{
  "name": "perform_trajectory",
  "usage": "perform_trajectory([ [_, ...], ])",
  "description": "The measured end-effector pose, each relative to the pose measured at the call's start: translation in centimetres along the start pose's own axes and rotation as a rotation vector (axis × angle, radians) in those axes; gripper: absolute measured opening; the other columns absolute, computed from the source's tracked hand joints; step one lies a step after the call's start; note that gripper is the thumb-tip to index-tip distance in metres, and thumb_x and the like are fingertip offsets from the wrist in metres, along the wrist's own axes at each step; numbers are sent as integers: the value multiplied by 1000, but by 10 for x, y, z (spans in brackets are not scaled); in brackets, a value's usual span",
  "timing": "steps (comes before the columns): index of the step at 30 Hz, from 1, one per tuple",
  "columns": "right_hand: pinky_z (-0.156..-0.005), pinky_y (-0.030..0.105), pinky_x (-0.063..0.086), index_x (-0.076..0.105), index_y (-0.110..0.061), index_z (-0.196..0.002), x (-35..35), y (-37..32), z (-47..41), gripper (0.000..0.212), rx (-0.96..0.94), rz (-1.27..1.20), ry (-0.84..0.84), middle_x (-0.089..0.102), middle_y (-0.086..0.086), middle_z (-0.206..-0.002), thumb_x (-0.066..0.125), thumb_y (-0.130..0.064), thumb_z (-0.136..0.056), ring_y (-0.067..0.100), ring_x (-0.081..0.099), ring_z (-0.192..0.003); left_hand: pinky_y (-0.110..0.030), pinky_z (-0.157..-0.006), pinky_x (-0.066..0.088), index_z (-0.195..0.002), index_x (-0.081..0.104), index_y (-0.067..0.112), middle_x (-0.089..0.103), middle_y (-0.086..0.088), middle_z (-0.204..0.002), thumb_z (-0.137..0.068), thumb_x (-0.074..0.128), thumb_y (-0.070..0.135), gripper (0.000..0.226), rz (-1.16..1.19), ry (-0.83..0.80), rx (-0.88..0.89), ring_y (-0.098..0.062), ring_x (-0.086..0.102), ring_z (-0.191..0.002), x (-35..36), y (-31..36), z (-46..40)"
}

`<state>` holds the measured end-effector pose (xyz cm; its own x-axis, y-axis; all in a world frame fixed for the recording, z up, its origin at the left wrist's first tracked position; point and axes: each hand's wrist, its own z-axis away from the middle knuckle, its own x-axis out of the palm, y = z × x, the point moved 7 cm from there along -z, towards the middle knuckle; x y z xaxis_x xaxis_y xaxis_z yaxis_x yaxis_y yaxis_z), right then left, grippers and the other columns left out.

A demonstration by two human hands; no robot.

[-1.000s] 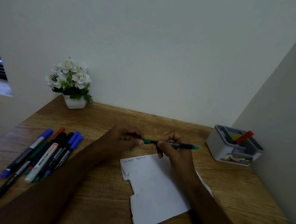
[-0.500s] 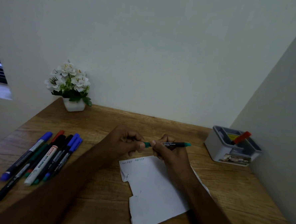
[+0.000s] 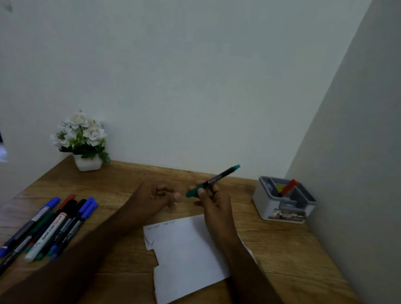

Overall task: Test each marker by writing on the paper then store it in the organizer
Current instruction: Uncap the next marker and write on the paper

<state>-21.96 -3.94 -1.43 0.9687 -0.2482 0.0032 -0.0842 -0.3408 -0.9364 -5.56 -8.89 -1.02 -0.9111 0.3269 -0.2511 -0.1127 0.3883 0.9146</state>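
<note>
The head view looked down on a wooden surface (image 3: 126, 194) set into a corner of pale walls. At the right of the frame, close to the side wall, stood the organizer (image 3: 283, 201), a small grey-and-white box with several compartments open at the top. A red marker (image 3: 288, 187) leaned at a tilt in one of its rear compartments, beside something yellow that was too small to make out; what the other compartments held could not be told.

Near the middle of the frame, the right hand (image 3: 212, 199) pinched a green marker (image 3: 213, 180) between thumb and curled fingers, low on its barrel. The marker was raised off the surface and slanted, its green cap end at lower left near the thumb and its far green end pointing to the upper right. The left hand (image 3: 156, 193) hovered just beside it, fingers curled in loosely and holding nothing, apart from the marker.

Below the hands lay the paper (image 3: 186, 256), a white sheet with a ragged left edge and faint writing along its top. The right forearm crossed its right side.

At lower left, a cluster of markers (image 3: 47, 227) in blue, black, red, green and white lay side by side on the surface. A white pot of white flowers (image 3: 83, 140) stood at the back left against the wall.
</note>
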Motion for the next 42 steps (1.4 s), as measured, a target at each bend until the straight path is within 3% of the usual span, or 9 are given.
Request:
perform_trajectory([
  [3,-73,27,52,65,-24,-109,-19,-12,-5,21,-127,275,65,69,-2,-92,52,-11,-99,11,65,-86,-27,-66,55,-83,75,13,75,-5,-78,-86,72,16,5,-138,-36,27,-16,69,-68,7,4,-10],
  [7,-66,10,44,65,-18,-113,-56,-41,-4,22,-247,506,164,59,-14,-83,63,-9,-93,-4,56,-76,-34,-68,58,-78,76,13,74,0,-73,-85,73,18,9,-295,-128,67,-16,71,-66,33,18,-34],
  [11,-67,8,43,69,-18,-94,-124,-80,-14,9,-285,623,312,66,-5,-83,68,-12,-87,0,59,-77,-28,-70,58,-78,76,15,74,4,-71,-86,72,24,12,-387,-198,135,-8,70,-65,68,40,-60],
  [15,-76,20,52,74,-15,-98,-180,-120,-26,12,-316,771,376,70,-2,-90,71,-12,-86,8,62,-80,-21,-67,56,-82,75,11,74,3,-72,-86,72,21,12,-405,-250,210,-6,70,-63,107,59,-78],
  [19,-65,0,45,66,-18,-107,-209,-140,-33,23,-285,804,352,67,-3,-92,74,-16,-86,0,62,-79,-17,-65,55,-85,75,10,74,3,-73,-86,72,23,13,-413,-297,242,-4,69,-64,136,69,-90],
  [30,-64,16,44,67,-24,-89,-206,-114,-39,14,-220,982,214,64,-11,-83,77,-24,-80,3,56,-72,-24,-70,58,-85,76,14,74,4,-74,-86,72,24,10,-428,-328,218,-5,69,-68,149,61,-92],
  [33,-65,20,51,72,-20,-89,-201,-103,-39,11,-164,985,155,69,-9,-84,77,-27,-82,1,60,-71,-23,-69,57,-85,76,14,74,4,-75,-86,72,23,10,-427,-331,213,-5,69,-68,147,59,-90],
  [37,-63,12,41,71,-22,-88,-209,-114,-36,8,-222,930,276,67,-9,-84,75,-28,-85,-2,54,-69,-24,-70,58,-85,76,13,74,4,-75,-86,72,22,10,-436,-336,235,-4,69,-68,147,61,-90],
  [42,-79,33,54,68,-25,-90,-215,-125,-36,7,-229,975,303,68,-6,-91,71,-31,-87,16,62,-88,-20,-67,56,-84,76,11,74,2,-74,-86,72,20,11,-421,-330,245,-5,69,-65,148,64,-93],
])
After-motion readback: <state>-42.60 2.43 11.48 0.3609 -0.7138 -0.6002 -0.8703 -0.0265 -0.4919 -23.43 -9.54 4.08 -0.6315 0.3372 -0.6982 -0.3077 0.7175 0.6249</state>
